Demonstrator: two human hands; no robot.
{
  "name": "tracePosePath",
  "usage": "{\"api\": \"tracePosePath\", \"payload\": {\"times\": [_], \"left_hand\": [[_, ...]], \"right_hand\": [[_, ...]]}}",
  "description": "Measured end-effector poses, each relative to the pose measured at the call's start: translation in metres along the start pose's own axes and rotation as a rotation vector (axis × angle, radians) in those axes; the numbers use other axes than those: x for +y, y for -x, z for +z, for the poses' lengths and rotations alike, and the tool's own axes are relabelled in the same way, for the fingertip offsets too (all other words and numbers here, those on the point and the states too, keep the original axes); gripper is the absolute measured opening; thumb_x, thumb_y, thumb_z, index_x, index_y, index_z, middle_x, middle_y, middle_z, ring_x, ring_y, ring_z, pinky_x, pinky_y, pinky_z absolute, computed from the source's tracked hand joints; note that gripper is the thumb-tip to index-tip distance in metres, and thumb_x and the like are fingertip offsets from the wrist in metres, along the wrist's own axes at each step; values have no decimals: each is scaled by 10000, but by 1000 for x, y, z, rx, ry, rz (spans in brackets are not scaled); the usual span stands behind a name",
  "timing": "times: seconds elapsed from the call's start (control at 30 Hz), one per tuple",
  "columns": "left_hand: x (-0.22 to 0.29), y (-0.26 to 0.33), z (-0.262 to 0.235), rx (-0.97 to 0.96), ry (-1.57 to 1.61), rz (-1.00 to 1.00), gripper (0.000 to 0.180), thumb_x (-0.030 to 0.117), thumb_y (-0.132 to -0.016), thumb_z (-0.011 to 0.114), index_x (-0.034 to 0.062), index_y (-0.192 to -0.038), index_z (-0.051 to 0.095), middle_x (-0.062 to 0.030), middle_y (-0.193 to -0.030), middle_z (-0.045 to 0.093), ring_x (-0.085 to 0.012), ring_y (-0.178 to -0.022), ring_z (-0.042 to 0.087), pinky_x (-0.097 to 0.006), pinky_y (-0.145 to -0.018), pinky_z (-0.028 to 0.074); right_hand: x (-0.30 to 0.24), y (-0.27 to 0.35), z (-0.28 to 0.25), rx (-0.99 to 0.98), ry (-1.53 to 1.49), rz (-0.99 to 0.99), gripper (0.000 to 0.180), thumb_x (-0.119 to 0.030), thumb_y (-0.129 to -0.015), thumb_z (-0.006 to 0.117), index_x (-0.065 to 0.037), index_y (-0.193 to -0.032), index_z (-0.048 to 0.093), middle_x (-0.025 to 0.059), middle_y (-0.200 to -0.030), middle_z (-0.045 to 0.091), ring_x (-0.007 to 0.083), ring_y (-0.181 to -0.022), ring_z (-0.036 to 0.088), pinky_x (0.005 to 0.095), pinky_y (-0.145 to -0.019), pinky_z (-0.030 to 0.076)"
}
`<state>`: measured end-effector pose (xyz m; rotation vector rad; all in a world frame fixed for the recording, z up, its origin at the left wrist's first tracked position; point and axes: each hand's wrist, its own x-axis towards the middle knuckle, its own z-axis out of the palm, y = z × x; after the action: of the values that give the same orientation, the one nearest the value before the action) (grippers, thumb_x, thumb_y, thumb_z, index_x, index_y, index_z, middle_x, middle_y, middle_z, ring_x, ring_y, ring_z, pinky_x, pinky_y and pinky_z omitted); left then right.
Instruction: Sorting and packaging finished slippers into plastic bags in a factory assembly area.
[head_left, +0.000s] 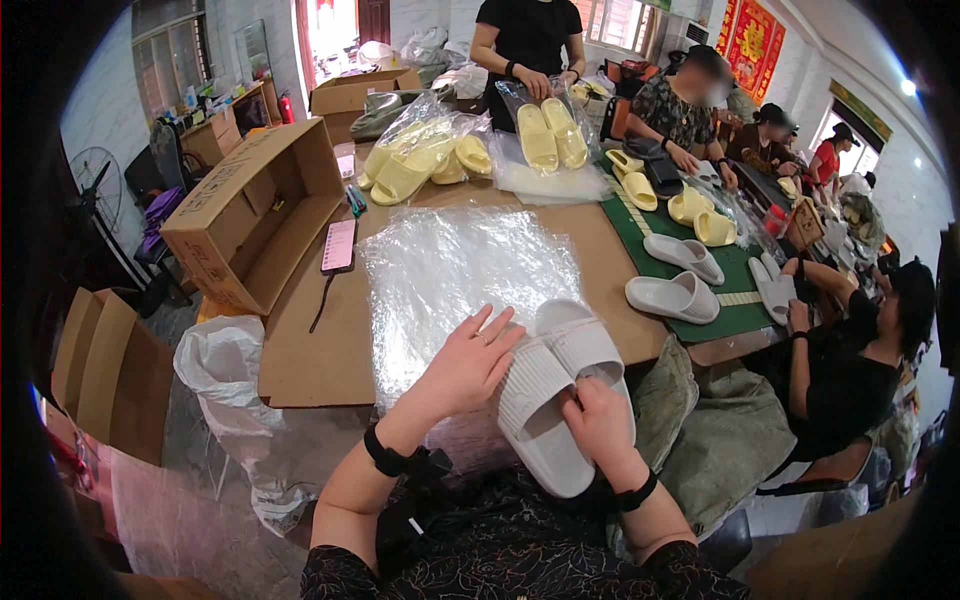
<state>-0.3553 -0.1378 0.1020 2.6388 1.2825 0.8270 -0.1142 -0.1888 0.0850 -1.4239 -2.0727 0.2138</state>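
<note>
A pair of light grey slide slippers [545, 400] is tilted together at the table's near edge, just in front of me. My right hand [600, 418] is closed on them, its fingers hooked around the inner edges between the two straps. My left hand [462, 368] lies with fingers stretched out beside the left slipper's ribbed strap. Its fingertips reach the strap; whether they press on it I cannot tell. Under and beyond the left hand is a stack of clear plastic bags [470, 270], spread flat on the cardboard-covered table [310, 365].
At left stand an open cardboard box [255, 215] and a phone [339, 247]. Bagged yellow slippers [410, 160] lie at the far side, where a person in black holds another bagged pair. To the right, a green belt [690, 330] carries yellow and grey slippers, with several people alongside.
</note>
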Motion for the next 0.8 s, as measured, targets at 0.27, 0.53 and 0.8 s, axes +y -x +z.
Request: {"api": "tracePosePath", "payload": {"times": [0.27, 0.53, 0.8], "left_hand": [[19, 2, -5, -67, 62, 85, 399, 186, -994, 459, 68, -1369, 527, -133, -1505, 426, -366, -1414, 339, -505, -1174, 240], [47, 0, -2, -64, 200, 182, 425, 158, -991, 445, 24, -1392, 484, -157, -1491, 433, -346, -1414, 349, -457, -1170, 271], [67, 7, -19, -130, 354, 212, 458, 147, -989, 446, 5, -1424, 448, -167, -1511, 405, -353, -1425, 331, -427, -1168, 291]], "right_hand": [[7, -21, 22, 13, -91, 22, 193, -184, -861, 634, 4, -827, 606, 228, -836, 630, 436, -783, 612, 519, -679, 483], [16, -40, 95, 116, -623, 108, 176, -148, -878, 632, -28, -1001, 671, 178, -990, 674, 350, -930, 643, 391, -787, 524], [1, -138, 118, 83, -117, 0, 273, -218, -925, 589, 0, -1088, 605, 192, -870, 637, 387, -869, 636, 485, -760, 507]]}}
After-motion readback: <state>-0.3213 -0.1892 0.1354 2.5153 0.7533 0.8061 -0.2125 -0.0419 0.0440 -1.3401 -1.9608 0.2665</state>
